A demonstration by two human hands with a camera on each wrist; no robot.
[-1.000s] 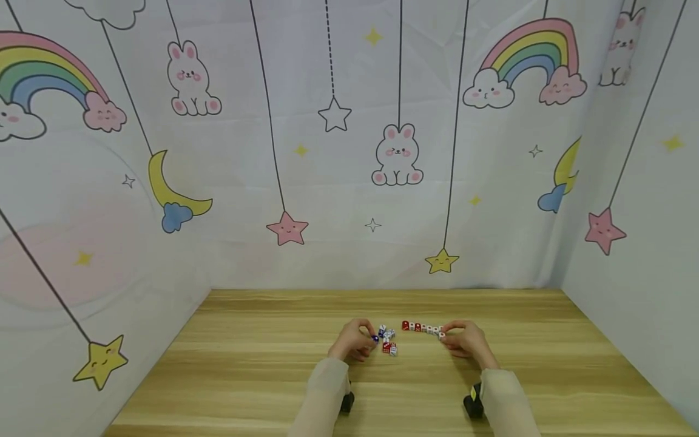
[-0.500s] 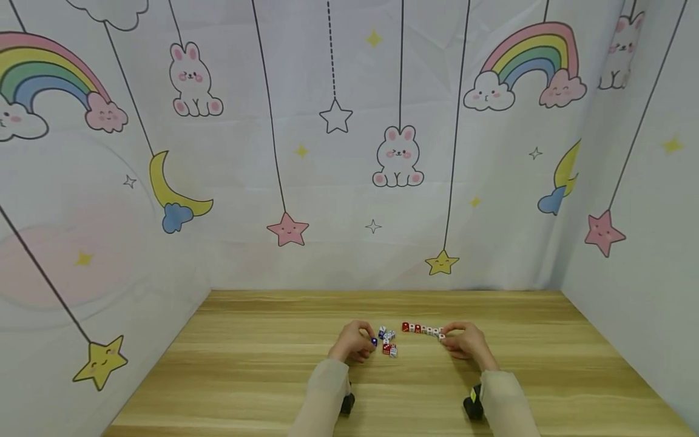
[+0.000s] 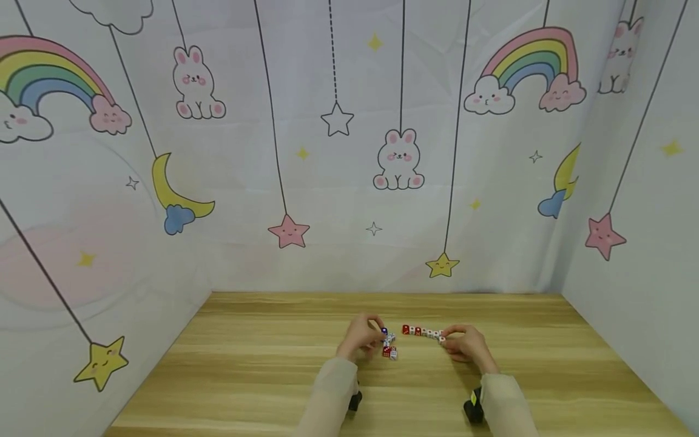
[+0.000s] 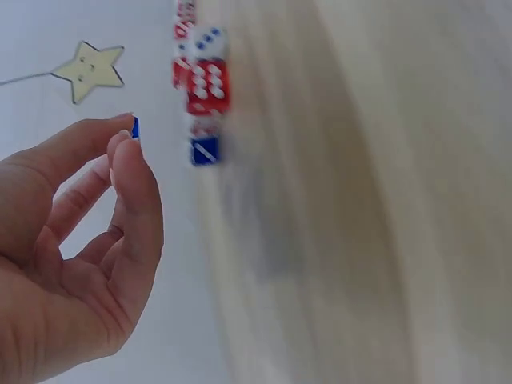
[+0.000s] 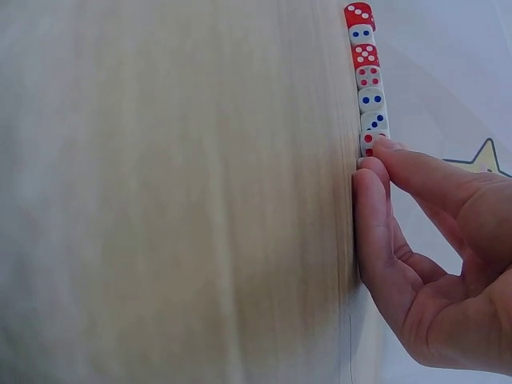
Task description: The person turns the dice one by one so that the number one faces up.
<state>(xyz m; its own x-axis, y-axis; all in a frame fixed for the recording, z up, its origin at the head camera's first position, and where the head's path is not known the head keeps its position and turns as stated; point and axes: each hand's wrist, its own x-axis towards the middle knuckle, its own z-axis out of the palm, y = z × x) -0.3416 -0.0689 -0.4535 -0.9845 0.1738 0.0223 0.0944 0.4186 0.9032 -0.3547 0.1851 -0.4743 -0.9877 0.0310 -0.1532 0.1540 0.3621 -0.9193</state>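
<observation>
Left hand (image 3: pixel 361 335) pinched a blue die (image 4: pixel 135 127) left of the dice row (image 5: pixel 369 78); right hand (image 3: pixel 465 344) gripped its right end.

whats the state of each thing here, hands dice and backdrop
Left hand: pinching a die
Blue die: held at the left fingertips, mostly hidden
Dice cluster: bunched together, partly hidden
Right hand: pinching a die
White die: gripped at the row's end
Dice row: lined up
Backdrop: upright, faintly creased
</observation>
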